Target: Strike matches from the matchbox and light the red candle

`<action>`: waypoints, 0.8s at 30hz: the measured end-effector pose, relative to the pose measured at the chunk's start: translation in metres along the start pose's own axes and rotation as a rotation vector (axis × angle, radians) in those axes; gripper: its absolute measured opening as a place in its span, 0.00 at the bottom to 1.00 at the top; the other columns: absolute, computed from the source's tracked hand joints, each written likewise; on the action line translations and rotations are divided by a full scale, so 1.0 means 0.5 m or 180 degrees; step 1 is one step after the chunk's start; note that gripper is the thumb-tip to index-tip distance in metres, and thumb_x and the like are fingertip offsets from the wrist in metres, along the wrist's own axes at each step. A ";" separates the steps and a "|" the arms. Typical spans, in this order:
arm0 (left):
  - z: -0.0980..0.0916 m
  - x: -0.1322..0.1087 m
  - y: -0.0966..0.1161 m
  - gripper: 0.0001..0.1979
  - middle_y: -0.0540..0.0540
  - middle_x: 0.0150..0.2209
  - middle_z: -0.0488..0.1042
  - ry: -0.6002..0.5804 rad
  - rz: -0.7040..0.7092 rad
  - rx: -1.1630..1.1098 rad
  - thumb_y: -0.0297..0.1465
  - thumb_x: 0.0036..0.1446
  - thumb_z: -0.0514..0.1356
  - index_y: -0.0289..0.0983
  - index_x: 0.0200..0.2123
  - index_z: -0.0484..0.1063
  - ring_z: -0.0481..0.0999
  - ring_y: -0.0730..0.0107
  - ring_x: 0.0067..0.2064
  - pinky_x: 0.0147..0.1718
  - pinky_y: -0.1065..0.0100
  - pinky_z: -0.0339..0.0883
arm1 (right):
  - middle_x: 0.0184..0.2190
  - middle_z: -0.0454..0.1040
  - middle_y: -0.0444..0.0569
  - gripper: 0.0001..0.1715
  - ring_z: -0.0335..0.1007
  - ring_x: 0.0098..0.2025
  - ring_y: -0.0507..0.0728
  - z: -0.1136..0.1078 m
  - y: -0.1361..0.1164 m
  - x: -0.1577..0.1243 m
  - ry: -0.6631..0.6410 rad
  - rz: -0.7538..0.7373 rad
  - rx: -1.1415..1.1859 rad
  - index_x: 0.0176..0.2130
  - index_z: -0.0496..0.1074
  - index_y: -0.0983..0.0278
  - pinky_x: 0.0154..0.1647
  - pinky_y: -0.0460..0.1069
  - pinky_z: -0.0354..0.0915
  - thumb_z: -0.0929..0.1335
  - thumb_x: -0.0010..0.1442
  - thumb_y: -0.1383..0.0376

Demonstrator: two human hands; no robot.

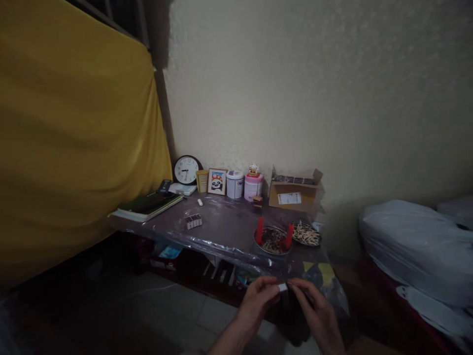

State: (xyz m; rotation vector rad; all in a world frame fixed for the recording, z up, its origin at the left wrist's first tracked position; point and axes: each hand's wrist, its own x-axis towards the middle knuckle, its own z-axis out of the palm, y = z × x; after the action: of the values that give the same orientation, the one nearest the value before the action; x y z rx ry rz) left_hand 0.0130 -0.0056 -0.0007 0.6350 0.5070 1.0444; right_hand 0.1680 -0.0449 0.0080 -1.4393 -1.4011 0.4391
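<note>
My left hand (256, 301) pinches a small white box (283, 287) between thumb and fingers, in front of the table's near edge. Close to its right side is my right hand (314, 308), its thumb and fingers pressed together; what they hold, if anything, is too small to make out. Beyond the hands, a round tray (273, 240) holds small dark bits and two red upright pieces. A dish of pale sticks (306, 233) stands beside it on the right. Several small boxes in a row (194, 221) lie farther left on the table.
A plastic-covered table (221, 222) stands against the wall. Along its back are a clock (186, 170), a yellow cup (202, 181), a framed panda picture (217, 182), two tins and an open cardboard box (293, 195). Books (148, 207) lie left; white bags (417, 251) are at right.
</note>
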 end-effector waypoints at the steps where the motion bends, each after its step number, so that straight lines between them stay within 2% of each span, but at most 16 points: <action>1: -0.001 0.000 0.000 0.16 0.45 0.32 0.76 0.0005 -0.0014 0.0003 0.33 0.35 0.70 0.34 0.31 0.75 0.74 0.69 0.35 0.39 0.68 0.63 | 0.37 0.77 0.48 0.15 0.72 0.40 0.60 0.000 0.003 0.000 -0.0020 0.0007 0.0000 0.36 0.73 0.59 0.42 0.49 0.68 0.65 0.55 0.53; 10: -0.011 0.006 -0.011 0.14 0.45 0.31 0.76 -0.0065 0.0095 0.0026 0.32 0.39 0.69 0.34 0.31 0.74 0.73 0.70 0.34 0.39 0.68 0.63 | 0.38 0.76 0.47 0.15 0.72 0.41 0.59 0.002 0.011 0.001 -0.0099 0.0093 -0.0056 0.37 0.73 0.59 0.43 0.49 0.67 0.65 0.55 0.53; 20: -0.003 0.005 -0.006 0.16 0.43 0.32 0.76 -0.0105 0.0119 0.0018 0.32 0.37 0.69 0.32 0.32 0.74 0.74 0.66 0.36 0.41 0.66 0.62 | 0.37 0.77 0.47 0.14 0.73 0.40 0.59 0.003 0.013 0.005 -0.0027 0.0033 -0.0019 0.36 0.73 0.59 0.42 0.49 0.68 0.66 0.54 0.53; 24: -0.004 0.005 -0.007 0.16 0.44 0.32 0.76 -0.0144 0.0164 -0.0015 0.31 0.38 0.69 0.33 0.32 0.74 0.74 0.68 0.35 0.40 0.67 0.62 | 0.37 0.77 0.47 0.15 0.72 0.41 0.60 0.004 0.019 0.006 -0.0033 0.0053 -0.0068 0.36 0.73 0.59 0.43 0.50 0.67 0.66 0.54 0.53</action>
State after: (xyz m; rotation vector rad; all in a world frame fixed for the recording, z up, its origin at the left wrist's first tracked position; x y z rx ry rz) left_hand 0.0149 -0.0040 -0.0049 0.6688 0.4506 1.0771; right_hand 0.1717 -0.0395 0.0004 -1.4688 -1.4068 0.4439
